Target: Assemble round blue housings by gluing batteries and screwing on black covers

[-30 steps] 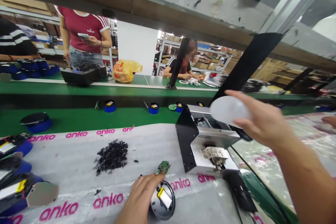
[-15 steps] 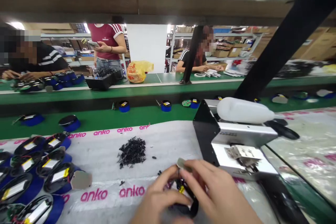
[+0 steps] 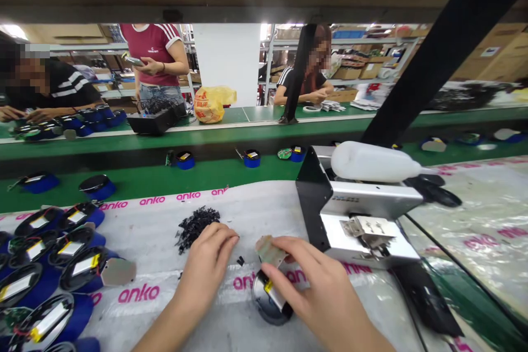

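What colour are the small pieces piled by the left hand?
Black; the small pieces show best in the head view.

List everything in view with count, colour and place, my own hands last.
Board: one, grey-brown, centre
Round housing: one, dark, just below the board
Black pieces: many, black, piled mid-sheet
Sheet: one, white with pink lettering, foreground
Round units: over ten, blue and black, left and along the green belt
Machine: one, silver and black, right
Bottle: one, white, lying across the machine's top
Bag: one, yellow with red print, far bench
Black box: one, black, left of the bag
People: three, black-and-white or maroon tops, across the belt
Cartons: several, brown, background
Smaller clutter: uncountable here
Left hand: one, bare, beside the pile
Right hand: one, bare, holding the board
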Motion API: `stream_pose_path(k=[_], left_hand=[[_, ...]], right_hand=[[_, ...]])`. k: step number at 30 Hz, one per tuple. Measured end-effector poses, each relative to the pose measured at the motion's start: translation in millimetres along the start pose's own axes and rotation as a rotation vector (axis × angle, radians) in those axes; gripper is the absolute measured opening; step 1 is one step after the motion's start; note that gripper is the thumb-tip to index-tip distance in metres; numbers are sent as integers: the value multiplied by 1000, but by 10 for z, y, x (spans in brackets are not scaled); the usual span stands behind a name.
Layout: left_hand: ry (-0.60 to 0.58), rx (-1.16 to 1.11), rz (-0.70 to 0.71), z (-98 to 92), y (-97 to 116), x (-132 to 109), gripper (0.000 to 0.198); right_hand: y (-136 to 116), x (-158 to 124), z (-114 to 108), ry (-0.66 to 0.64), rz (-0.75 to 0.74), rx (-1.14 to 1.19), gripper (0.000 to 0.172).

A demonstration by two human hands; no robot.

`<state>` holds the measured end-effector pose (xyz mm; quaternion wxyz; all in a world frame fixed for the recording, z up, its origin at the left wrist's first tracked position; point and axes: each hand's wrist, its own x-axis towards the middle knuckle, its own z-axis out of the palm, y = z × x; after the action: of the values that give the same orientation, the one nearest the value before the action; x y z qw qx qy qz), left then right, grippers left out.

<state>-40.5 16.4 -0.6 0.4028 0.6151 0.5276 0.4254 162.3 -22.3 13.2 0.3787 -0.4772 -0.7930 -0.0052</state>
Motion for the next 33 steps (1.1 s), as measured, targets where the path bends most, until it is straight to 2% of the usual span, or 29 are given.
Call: stream_pose_path(k=[6,12,16,21,29,33], left_hand=[[-127,-435,-282,37,115,-166,31],[-130,-935,-482,89,127,-227,30],[-163,-1016,-489,80,145,-234,24],[-143,-1036,-518,92,160,-244,24],[-161,-1093,-527,103,162,-279,21],[-138,-1092,-513,109,163,-311,23]], right_hand=[[-3,-60,-45,-10,-227,76,32],[22,-98,-34,-40,-313,134,29],[23,-93,-29,-12,-325,124,28],[16,-95,-21,0,-333,125,26],[-27,-103,-7,21,-195,251,29],[-39,-117,-15,36,-173,246,30]])
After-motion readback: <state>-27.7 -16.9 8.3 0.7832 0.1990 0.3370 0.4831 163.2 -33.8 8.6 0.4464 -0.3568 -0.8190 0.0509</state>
